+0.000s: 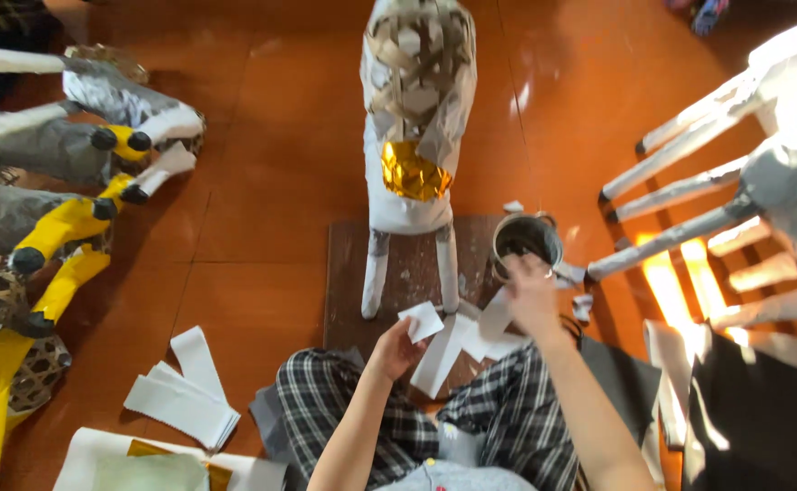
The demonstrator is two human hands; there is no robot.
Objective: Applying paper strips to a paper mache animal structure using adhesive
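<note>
White paper piece [421, 320]: pinched at one edge by the left hand [394, 350]; likely light, limp, easily torn, best held at the margin. Right hand [530, 295]: fingers curled at the small pot [526, 238], grip unclear. Beyond both hands: animal figure [414, 136] on a dark board [348, 273].

Pot's [526, 238] contents too dark — right fingertips [519, 266] blurred.
</note>
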